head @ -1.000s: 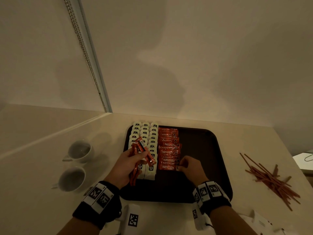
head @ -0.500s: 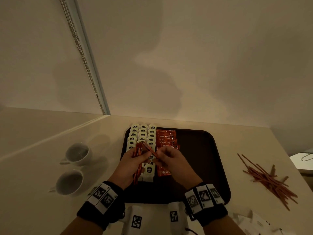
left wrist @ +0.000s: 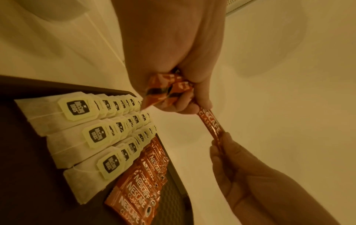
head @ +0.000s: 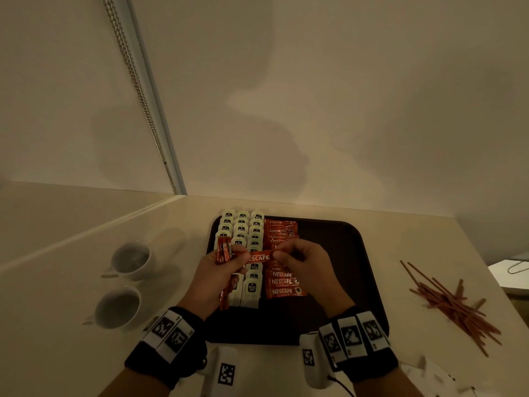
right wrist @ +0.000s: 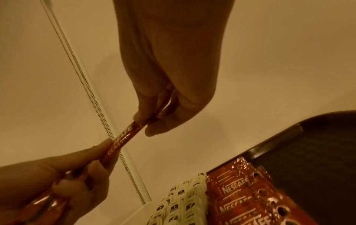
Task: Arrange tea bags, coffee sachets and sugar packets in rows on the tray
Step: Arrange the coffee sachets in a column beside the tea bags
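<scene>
Both hands' fingers pinched on one coffee sachet [head: 259, 257], left hand [head: 220, 277], right hand [head: 307, 270].

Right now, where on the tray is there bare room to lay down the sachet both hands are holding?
The tray is bare to the right of the coffee sachets, out to its right rim, and along its near edge below the rows. The left side is crowded: tea bags in three columns, with the coffee column tight beside them. The left hand and right hand hover there with the sachet.

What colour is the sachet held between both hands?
The sachet is orange-red with white lettering, clearest in the left wrist view.
</scene>
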The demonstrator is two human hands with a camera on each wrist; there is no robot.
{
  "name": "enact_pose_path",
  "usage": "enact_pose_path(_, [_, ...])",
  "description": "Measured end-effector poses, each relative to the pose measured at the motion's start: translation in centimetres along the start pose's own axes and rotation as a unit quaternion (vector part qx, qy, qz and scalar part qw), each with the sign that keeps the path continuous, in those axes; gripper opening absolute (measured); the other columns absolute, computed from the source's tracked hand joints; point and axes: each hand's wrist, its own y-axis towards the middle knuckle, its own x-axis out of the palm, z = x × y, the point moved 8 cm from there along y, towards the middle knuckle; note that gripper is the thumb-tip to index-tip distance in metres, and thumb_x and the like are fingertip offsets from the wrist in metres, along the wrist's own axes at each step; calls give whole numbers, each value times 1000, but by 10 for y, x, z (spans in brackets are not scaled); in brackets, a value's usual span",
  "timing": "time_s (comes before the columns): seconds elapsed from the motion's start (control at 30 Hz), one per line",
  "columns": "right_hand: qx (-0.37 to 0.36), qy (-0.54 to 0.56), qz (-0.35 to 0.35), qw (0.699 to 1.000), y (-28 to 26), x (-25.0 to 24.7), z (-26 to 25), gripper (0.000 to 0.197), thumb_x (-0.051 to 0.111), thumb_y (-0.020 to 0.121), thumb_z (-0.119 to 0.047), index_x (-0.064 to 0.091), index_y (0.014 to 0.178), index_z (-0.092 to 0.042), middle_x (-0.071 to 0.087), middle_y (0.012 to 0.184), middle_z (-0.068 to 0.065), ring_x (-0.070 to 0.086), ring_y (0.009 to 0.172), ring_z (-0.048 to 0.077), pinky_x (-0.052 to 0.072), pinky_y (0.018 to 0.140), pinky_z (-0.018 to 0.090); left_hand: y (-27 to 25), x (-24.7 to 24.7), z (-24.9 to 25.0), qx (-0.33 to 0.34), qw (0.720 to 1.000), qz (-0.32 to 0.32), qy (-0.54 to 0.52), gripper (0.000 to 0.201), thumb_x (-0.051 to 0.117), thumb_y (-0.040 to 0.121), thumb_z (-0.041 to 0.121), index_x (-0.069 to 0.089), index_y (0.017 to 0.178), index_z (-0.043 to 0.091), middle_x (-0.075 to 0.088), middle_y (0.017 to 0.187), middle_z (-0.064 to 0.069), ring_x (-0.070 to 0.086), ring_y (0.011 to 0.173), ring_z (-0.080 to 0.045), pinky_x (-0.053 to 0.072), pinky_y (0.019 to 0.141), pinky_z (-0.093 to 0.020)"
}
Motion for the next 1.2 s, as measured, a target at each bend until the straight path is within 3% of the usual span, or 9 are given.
enact_pose_path(0.13, [-24,-48,-53,997,2,3,-6,15,66,85,-20,63,89,-33,65,95,-3,64,89,15,55,78,30,2,-1,3,30,999,3,42,5,70,81,12,66,83,13,63,61,-5,54,51,-10,41,45,-17])
enact_pose_path(0.3, [3,-70,-64,996,7,-16,7,12,65,84,-13,64,84,-25,64,96,-5,61,94,10,52,81,25,4,-4,10,38,999,16,24,15,60,90,24,65,93,9,65,63,-3,60,49,-8,42,43,-14])
enact_pose_path(0.4, [61,-151,-93,982,4,-30,44,11,65,84,-12,62,87,-22,63,97,-5,60,93,6,51,84,24,3,-17,7,17,999,39,-27,26,50,95,32,62,92,10,59,58,-3,67,59,-19,52,50,-22])
enact_pose_path(0.57, [144,-195,-143,959,-16,-23,105,18,67,82,-8,61,84,-24,60,95,-12,57,89,0,45,70,12,3,-30,1,6,997,60,-47,28,50,94,37,59,85,12,43,53,0,46,39,-15,45,41,-24])
enact_pose_path(0.67, [152,-185,-129,962,-19,-16,117,16,67,82,-4,60,84,-19,60,90,-11,57,84,-1,44,67,11,4,-30,0,11,998,58,-33,27,50,94,37,58,85,12,40,53,1,41,38,-11,38,38,-22])
enact_pose_path(0.8, [141,-203,-91,965,-13,-15,124,20,68,82,-6,58,80,-24,59,91,-12,57,92,5,44,77,14,3,-31,1,12,998,56,-29,26,51,94,36,58,85,13,40,50,4,38,38,-10,37,40,-22])
enact_pose_path(0.93, [130,-233,-63,962,-9,-15,125,19,69,81,-9,55,88,-19,57,91,-11,57,89,6,42,71,12,3,-32,0,9,998,56,-26,25,52,93,36,58,84,13,39,51,4,38,38,-9,35,44,-22])
enact_pose_path(1.07, [138,-256,-39,956,-4,-15,128,28,72,78,-11,52,97,-16,59,100,0,58,92,12,49,85,26,2,-31,0,7,998,54,-16,26,51,93,36,58,83,13,40,50,5,38,39,-9,35,43,-21])
enact_pose_path(1.2, [142,-285,-33,947,-2,-13,132,32,73,78,-18,52,103,-17,54,110,1,55,99,13,48,90,28,2,-29,0,-8,998,50,-27,21,54,93,34,58,85,15,42,50,5,38,39,-9,34,40,-20])
